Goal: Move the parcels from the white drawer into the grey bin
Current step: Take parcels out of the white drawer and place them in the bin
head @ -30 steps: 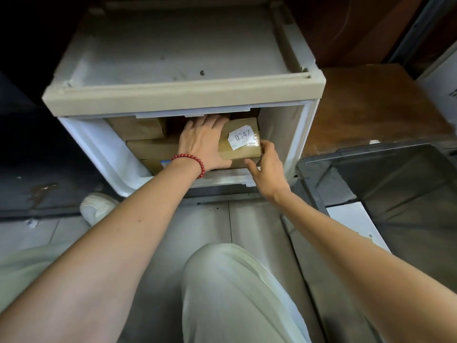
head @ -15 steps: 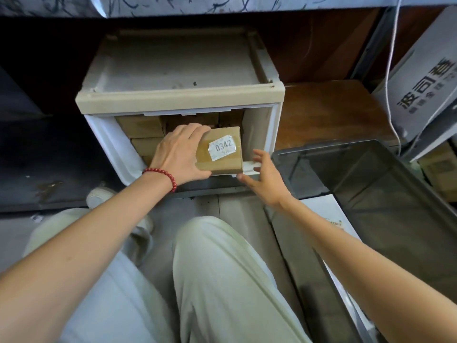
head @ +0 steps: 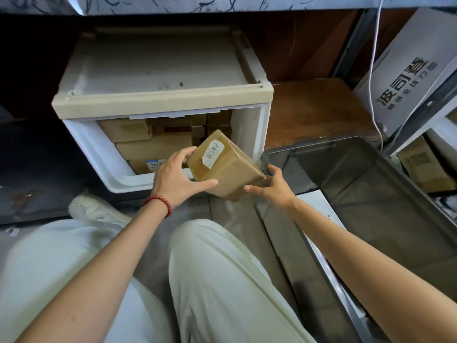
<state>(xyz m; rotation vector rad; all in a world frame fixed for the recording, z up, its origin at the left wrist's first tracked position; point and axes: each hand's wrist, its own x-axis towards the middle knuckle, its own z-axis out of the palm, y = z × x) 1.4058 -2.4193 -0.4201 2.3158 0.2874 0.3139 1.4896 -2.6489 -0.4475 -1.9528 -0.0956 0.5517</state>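
A parcel (head: 226,167) is held between two bare hands, out in front of the white drawer (head: 99,154) and just left of the grey bin (head: 371,194).

The left hand (head: 173,177), a red bead bracelet (head: 160,203) at its wrist, grips the tilted brown box from the left, fingers (head: 184,152) hooked over the far edge and thumb pressed on the near face. The right hand (head: 272,186) meets the box's lower right corner with straight, spread fingers that touch the cardboard without closing round it. A white label (head: 214,154) reading 0342 faces up. Behind the hands, the stacked parcels (head: 153,149) fill the drawer. The bin's near corner lies just beside the right hand.
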